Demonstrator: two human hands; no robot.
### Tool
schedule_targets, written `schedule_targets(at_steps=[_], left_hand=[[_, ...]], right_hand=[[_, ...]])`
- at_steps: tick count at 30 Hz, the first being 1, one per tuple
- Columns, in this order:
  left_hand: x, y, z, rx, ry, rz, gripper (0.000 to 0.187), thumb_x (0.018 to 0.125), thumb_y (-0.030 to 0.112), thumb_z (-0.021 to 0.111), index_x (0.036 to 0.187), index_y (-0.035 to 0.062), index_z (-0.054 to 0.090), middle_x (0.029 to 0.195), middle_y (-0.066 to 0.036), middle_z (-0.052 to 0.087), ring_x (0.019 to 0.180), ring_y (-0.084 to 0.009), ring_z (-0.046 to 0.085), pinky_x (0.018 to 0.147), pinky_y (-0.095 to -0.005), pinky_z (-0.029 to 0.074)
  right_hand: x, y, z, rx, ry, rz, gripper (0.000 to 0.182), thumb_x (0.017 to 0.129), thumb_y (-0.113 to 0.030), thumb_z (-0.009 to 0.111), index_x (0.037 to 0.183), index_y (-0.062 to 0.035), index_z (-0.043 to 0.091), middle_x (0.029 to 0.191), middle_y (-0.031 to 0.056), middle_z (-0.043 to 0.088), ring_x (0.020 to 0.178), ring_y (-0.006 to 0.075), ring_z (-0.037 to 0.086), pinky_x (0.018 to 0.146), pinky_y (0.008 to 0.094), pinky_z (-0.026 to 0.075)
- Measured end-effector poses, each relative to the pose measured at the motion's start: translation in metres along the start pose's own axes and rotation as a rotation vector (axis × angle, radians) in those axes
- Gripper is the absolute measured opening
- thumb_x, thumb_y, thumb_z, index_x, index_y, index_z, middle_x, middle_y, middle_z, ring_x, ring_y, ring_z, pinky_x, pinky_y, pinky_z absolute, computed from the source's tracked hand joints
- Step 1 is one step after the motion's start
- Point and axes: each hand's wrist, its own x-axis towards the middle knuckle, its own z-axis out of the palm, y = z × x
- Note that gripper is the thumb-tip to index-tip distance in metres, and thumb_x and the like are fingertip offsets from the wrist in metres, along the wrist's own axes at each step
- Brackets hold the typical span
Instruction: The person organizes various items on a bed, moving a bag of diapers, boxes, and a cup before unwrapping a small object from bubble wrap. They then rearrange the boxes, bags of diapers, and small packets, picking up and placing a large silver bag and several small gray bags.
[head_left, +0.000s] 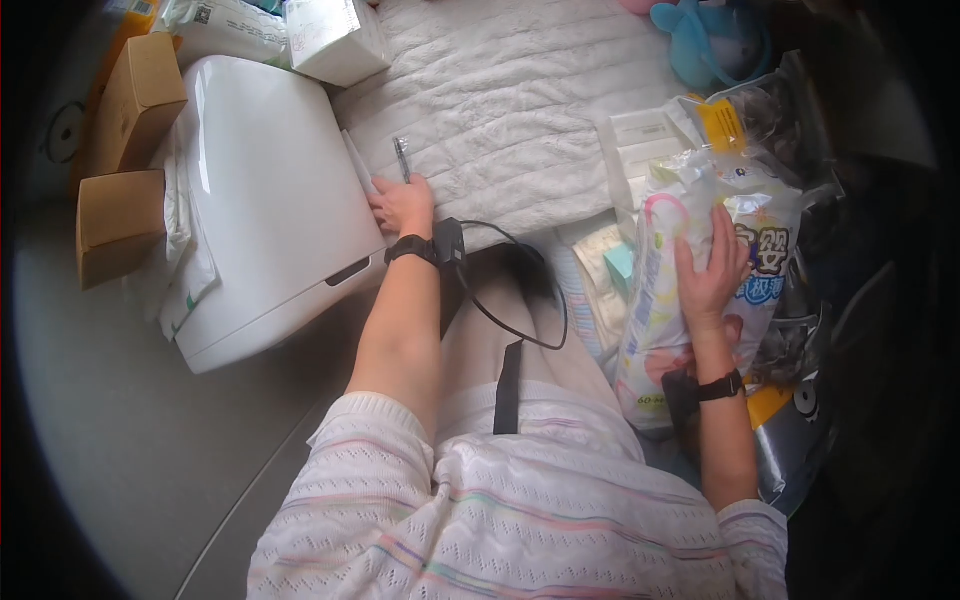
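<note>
The large white, pink-and-yellow printed plastic pack (655,300) stands or leans on the person's right, among other packages; no torn opening shows on its visible side. The right hand (712,272) lies open across its front, fingers spread and pressing on the film rather than closed around it. As far as can be judged, the pack is steadied in place, with nothing drawn out of it.

The left hand (402,205) is at the edge of the white quilted mat (500,110), close beside the glossy white plastic case (270,190), whose top looks shut. A slim dark-and-silver stick, perhaps a pen (402,155), is at its fingertips; the view is too small to tell whether the fingers grip it or only lie near it.

Sorting looks partial at most: a small teal box (620,265) sits close beside the pack, and two brown cardboard boxes (140,100) (118,225) stand beyond the case.
</note>
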Motion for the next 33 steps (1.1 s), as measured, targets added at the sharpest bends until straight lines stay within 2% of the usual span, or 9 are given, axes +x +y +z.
schedule_targets(at_steps=[2, 8, 15, 19, 21, 25, 28, 32, 33], left_hand=[[-0.004, -0.002, 0.002, -0.018, 0.005, 0.003, 0.054, 0.077, 0.029, 0.053, 0.123, 0.004, 0.039, 0.132, -0.02, 0.028, 0.116, -0.0436, 0.031, 0.096, -0.0473, 0.03], [-0.022, -0.024, 0.055, 0.044, 0.188, 0.631, 0.048, 0.075, 0.016, 0.051, 0.119, -0.004, 0.041, 0.128, -0.024, 0.036, 0.114, -0.0418, 0.033, 0.097, -0.0464, 0.03], [-0.045, -0.03, 0.033, -0.115, 0.193, 0.876, 0.041, 0.074, 0.008, 0.05, 0.113, -0.0032, 0.044, 0.121, -0.025, 0.039, 0.111, -0.0406, 0.036, 0.093, -0.0461, 0.032], [-0.052, -0.061, 0.008, -0.084, 0.033, 0.795, 0.035, 0.074, 0.01, 0.052, 0.108, 0.0007, 0.049, 0.117, -0.022, 0.043, 0.106, -0.0369, 0.042, 0.088, -0.0431, 0.037], [-0.042, -0.079, 0.006, -0.123, -0.118, 0.639, 0.028, 0.075, 0.014, 0.054, 0.101, 0.0039, 0.054, 0.101, -0.019, 0.053, 0.091, -0.0322, 0.053, 0.079, -0.0396, 0.043], [-0.005, -0.081, 0.022, -0.262, 0.121, 0.572, 0.02, 0.076, 0.02, 0.057, 0.091, 0.0065, 0.06, 0.071, -0.015, 0.06, 0.07, -0.032, 0.059, 0.068, -0.0409, 0.045], [-0.005, -0.054, 0.005, -0.105, -0.147, 0.378, 0.018, 0.076, 0.022, 0.056, 0.084, 0.007, 0.062, 0.082, -0.017, 0.062, 0.081, -0.0341, 0.058, 0.071, -0.0423, 0.044], [-0.009, -0.074, 0.006, -0.019, -0.255, 0.356, 0.02, 0.075, 0.026, 0.057, 0.078, 0.0078, 0.064, 0.077, -0.015, 0.063, 0.076, -0.0328, 0.06, 0.07, -0.0423, 0.045], [-0.011, -0.074, 0.002, -0.014, -0.294, 0.318, 0.024, 0.075, 0.026, 0.058, 0.09, 0.007, 0.062, 0.087, -0.017, 0.062, 0.082, -0.0333, 0.058, 0.075, -0.0416, 0.045]], right_hand=[[-0.001, 0.0, 0.0, -0.007, -0.001, 0.002, 0.062, 0.07, -0.034, 0.066, 0.123, -0.0087, 0.046, 0.126, 0.0035, 0.046, 0.101, 0.0254, 0.043, 0.088, 0.0397, 0.03], [-0.001, 0.001, -0.001, 0.024, 0.011, -0.009, 0.06, 0.071, -0.035, 0.066, 0.122, -0.0096, 0.047, 0.127, 0.0029, 0.046, 0.101, 0.025, 0.043, 0.088, 0.0397, 0.03], [-0.003, 0.002, 0.003, 0.005, 0.006, -0.001, 0.06, 0.071, -0.037, 0.065, 0.122, -0.0107, 0.047, 0.127, 0.0016, 0.046, 0.1, 0.0245, 0.043, 0.088, 0.0394, 0.03], [-0.003, 0.002, 0.004, 0.001, 0.014, 0.011, 0.06, 0.071, -0.038, 0.065, 0.122, -0.012, 0.048, 0.127, 0.0007, 0.046, 0.1, 0.0243, 0.043, 0.088, 0.039, 0.03], [-0.002, 0.002, 0.004, -0.003, 0.016, 0.013, 0.06, 0.071, -0.038, 0.065, 0.122, -0.0123, 0.048, 0.127, 0.0006, 0.047, 0.1, 0.0243, 0.044, 0.088, 0.0388, 0.03], [-0.002, 0.002, 0.005, 0.003, 0.033, -0.004, 0.059, 0.071, -0.037, 0.065, 0.122, -0.0116, 0.048, 0.126, 0.0013, 0.048, 0.1, 0.0244, 0.044, 0.088, 0.0384, 0.03], [-0.002, 0.001, 0.003, -0.003, 0.036, -0.011, 0.059, 0.071, -0.036, 0.065, 0.121, -0.0109, 0.049, 0.125, 0.002, 0.048, 0.101, 0.0246, 0.044, 0.088, 0.038, 0.03], [-0.002, 0.0, 0.002, 0.0, 0.034, -0.013, 0.059, 0.071, -0.034, 0.066, 0.122, -0.0104, 0.048, 0.125, 0.0021, 0.048, 0.101, 0.0244, 0.044, 0.088, 0.0376, 0.031], [-0.002, 0.0, 0.002, 0.002, 0.034, -0.003, 0.059, 0.071, -0.034, 0.066, 0.122, -0.0104, 0.048, 0.125, 0.0021, 0.048, 0.101, 0.0244, 0.044, 0.088, 0.0376, 0.031]])
